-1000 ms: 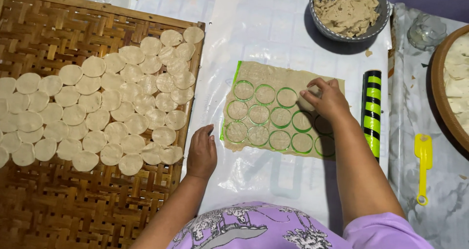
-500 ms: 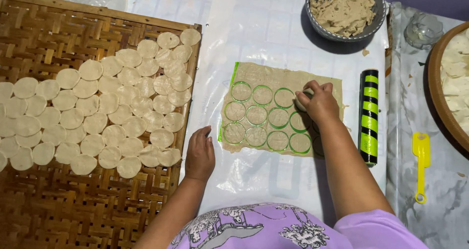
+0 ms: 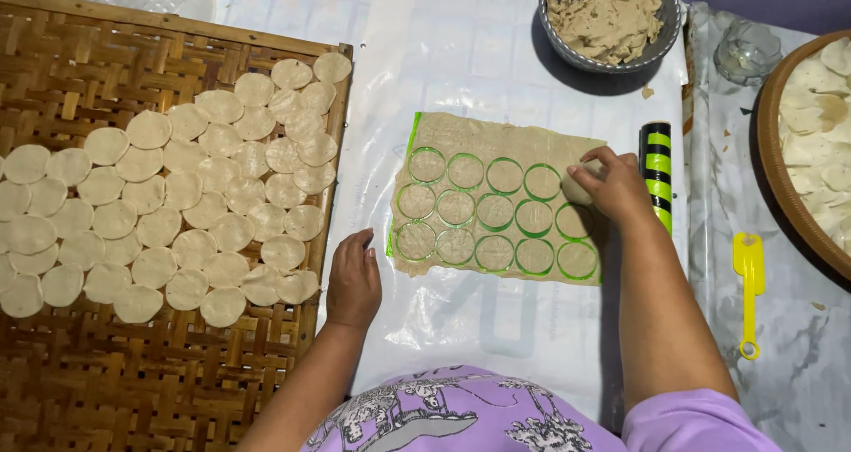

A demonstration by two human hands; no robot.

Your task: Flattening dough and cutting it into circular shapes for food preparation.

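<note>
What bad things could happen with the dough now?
The right hand presses a round cutter at the dough sheet's far edge, so that circle might come out incomplete. The cut rings sit very close together, so thin strips between them could tear when lifted. The left hand rests on the plastic sheet, not the dough, so the dough might slide under the cutter.

Home kitchen: rolled dough sheet (image 3: 496,151), woven drying tray (image 3: 106,381).

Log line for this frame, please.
left hand flat on plastic sheet | right hand on round cutter, dough sheet
</note>
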